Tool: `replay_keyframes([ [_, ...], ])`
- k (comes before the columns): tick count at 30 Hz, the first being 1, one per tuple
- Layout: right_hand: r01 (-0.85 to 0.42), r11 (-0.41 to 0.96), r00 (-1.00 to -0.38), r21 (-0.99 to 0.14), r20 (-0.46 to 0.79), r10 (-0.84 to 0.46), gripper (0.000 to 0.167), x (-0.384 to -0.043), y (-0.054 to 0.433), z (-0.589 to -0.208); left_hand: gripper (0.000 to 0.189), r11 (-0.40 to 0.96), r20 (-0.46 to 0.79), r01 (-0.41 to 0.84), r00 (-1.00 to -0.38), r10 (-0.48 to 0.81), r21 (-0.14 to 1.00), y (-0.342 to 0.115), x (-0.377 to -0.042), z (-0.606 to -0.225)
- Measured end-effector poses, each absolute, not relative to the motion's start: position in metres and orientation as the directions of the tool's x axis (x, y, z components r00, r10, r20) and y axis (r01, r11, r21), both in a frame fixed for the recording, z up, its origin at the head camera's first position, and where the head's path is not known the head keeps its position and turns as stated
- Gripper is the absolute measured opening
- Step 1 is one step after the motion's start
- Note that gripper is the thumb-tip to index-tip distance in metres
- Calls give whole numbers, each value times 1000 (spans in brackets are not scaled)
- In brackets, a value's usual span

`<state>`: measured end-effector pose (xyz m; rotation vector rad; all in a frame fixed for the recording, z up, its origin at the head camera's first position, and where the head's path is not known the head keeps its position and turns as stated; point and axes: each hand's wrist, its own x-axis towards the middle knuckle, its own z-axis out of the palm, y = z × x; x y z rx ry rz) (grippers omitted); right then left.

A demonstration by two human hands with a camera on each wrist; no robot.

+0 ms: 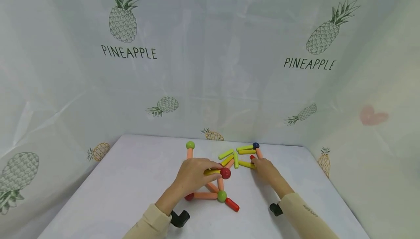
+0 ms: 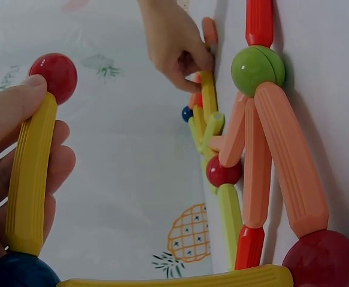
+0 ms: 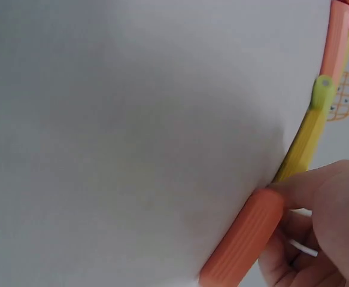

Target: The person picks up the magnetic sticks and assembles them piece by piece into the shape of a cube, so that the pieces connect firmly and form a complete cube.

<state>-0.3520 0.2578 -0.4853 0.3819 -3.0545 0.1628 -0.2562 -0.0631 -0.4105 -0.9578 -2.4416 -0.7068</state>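
My left hand (image 1: 197, 171) grips a ribbed yellow rod (image 2: 30, 179) between thumb and fingers, with a red ball (image 1: 225, 173) on its upper end. At the lower end, a dark blue ball (image 2: 21, 272) joins a second yellow rod (image 2: 180, 279), which runs to a red ball (image 2: 321, 260) in the frame on the table. Salmon rods (image 1: 205, 195) link that ball to a green ball (image 1: 222, 196). My right hand (image 1: 267, 171) is at the far right of the loose pieces, thumb and bent fingers pinching the end of an orange rod (image 3: 243, 239). A red piece (image 1: 252, 157) shows beside its fingertips.
A red rod (image 1: 232, 204) sticks out from the green ball towards me. Further back lie yellow-green rods (image 1: 226, 154), a yellow rod (image 1: 247, 164) and another blue ball (image 1: 256, 145). A lime ball (image 1: 190, 145) stands out at the back left. A pineapple-print sheet (image 1: 216, 67) hangs behind.
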Motion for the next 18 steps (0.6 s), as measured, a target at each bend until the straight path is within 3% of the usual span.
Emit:
replay_keyframes([
  [8,-320,943,-931,-87,215,-296,16,-349,250,-480,27,636,555,713,-670,493,295,-63,-257,-412],
  [18,-387,892,-916,-235,207,-343,16,-336,249,-473,25,617,573,725,-658,489,305,-62,-257,-411],
])
